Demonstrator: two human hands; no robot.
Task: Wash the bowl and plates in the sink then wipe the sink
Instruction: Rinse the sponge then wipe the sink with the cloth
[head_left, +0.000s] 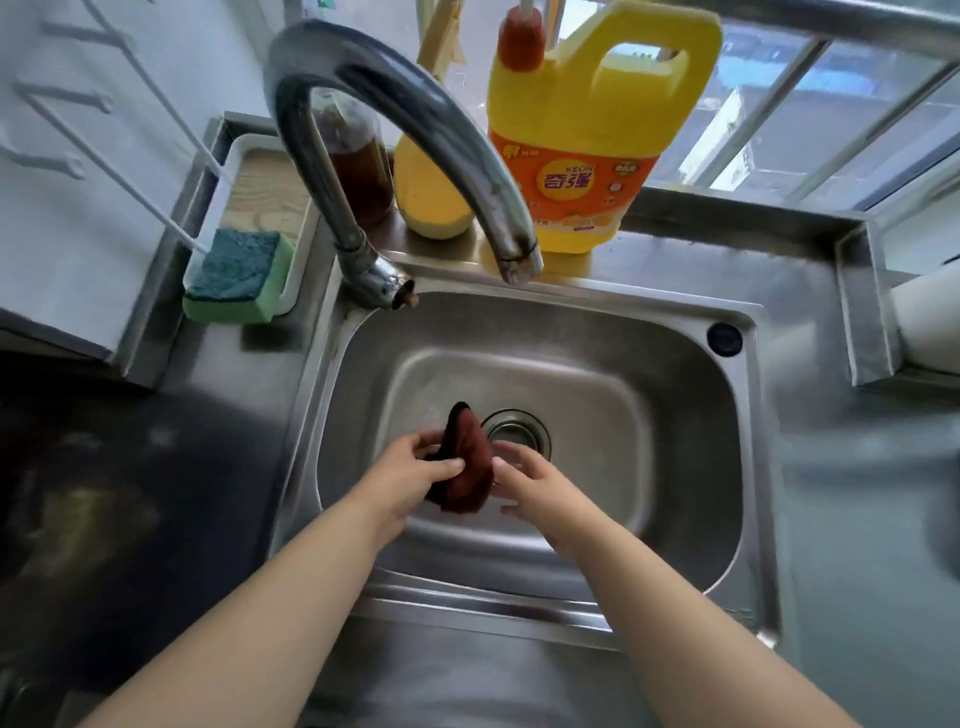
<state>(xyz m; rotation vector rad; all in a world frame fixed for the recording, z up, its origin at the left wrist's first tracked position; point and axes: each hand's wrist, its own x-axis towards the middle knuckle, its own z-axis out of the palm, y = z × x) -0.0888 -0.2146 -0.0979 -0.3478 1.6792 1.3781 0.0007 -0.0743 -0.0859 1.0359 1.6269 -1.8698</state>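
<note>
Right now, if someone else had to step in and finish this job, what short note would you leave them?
Left hand grips the dark red cloth over the sink basin, beside the drain.
Right hand touches the cloth's other side, fingers relaxed.
No bowl or plates in the sink, so washing looks done.
Faucet shows no running water.
Left to do: wipe the sink with the cloth.
</note>
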